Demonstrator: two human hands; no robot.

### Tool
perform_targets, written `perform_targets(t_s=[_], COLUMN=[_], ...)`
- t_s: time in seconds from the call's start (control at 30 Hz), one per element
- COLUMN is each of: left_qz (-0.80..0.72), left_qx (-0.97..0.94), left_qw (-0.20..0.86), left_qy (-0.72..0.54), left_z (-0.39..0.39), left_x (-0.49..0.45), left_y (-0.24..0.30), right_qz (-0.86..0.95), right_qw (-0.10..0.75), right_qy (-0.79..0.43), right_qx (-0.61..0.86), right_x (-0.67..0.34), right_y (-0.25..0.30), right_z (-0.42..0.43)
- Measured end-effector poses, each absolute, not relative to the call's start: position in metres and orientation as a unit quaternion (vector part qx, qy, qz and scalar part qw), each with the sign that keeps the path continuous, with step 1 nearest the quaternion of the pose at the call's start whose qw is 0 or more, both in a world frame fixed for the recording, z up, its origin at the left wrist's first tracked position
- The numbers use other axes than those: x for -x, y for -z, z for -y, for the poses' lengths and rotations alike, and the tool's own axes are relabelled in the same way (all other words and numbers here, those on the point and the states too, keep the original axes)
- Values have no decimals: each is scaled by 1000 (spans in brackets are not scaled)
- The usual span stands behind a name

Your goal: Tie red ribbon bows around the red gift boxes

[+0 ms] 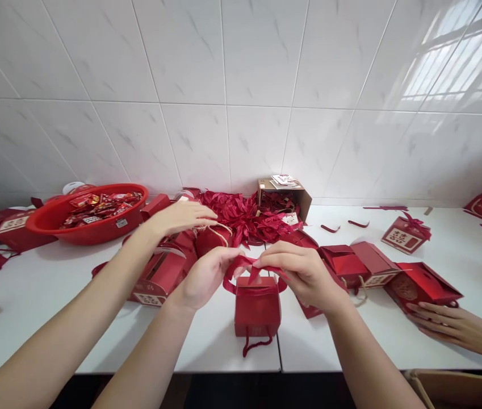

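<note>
A small red gift box [258, 315] with a dark red rope handle hanging down its front stands near the table's front edge. Over its top, my left hand [212, 276] pinches a red ribbon [241, 262] that loops at both sides of the box. My right hand [302, 270] is closed on the same ribbon, fingertips close to those of the left. Whether a knot is formed between the fingers I cannot make out. Behind my hands lies a heap of red ribbons [234, 213].
A co-worker's hand [181, 217] reaches in from the left above red boxes [162, 272]. Another person's hand [440, 324] rests against an open red box [426, 284] at right. A red basin [83, 236] of wrapped sweets and a cardboard box [304, 199] stand by the tiled wall.
</note>
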State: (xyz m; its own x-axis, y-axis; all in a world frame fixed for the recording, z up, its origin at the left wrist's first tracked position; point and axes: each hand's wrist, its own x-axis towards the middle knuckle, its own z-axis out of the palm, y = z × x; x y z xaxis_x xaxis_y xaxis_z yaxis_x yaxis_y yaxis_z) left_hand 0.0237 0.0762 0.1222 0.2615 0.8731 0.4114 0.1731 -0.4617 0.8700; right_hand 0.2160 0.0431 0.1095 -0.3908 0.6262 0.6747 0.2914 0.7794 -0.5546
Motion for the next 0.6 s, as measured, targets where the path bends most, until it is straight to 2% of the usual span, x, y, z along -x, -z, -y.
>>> perform_targets(t_s=[0.13,0.27,0.33,0.47,0.53,0.6], left_qz=[-376,-346,-348,-460,-532,-596], left_qx=[-691,-736,-789,-805,-763,-724], left_qw=[367,400,345,98,70,105], left_qy=[-495,-422,-370,-360,-360,-329], left_z=[-74,-70,-65,-47,-39,-33], left_x=[-20,-16,-9,25,49,72], left_y=[-120,-124,-125,-98,-69,-37], right_qz=[851,840,804,649,581,549], right_qw=[430,458,505,615,611,562], right_qy=[-58,-24,-27,-24,-20,-19], right_qx=[296,289,312,448,537,619], right_x=[-221,-215,-214,-227,-243,-261], right_y=[-105,-98,-93,-68,-45,-18], right_z=[-46,-46,-40,-12,6,22])
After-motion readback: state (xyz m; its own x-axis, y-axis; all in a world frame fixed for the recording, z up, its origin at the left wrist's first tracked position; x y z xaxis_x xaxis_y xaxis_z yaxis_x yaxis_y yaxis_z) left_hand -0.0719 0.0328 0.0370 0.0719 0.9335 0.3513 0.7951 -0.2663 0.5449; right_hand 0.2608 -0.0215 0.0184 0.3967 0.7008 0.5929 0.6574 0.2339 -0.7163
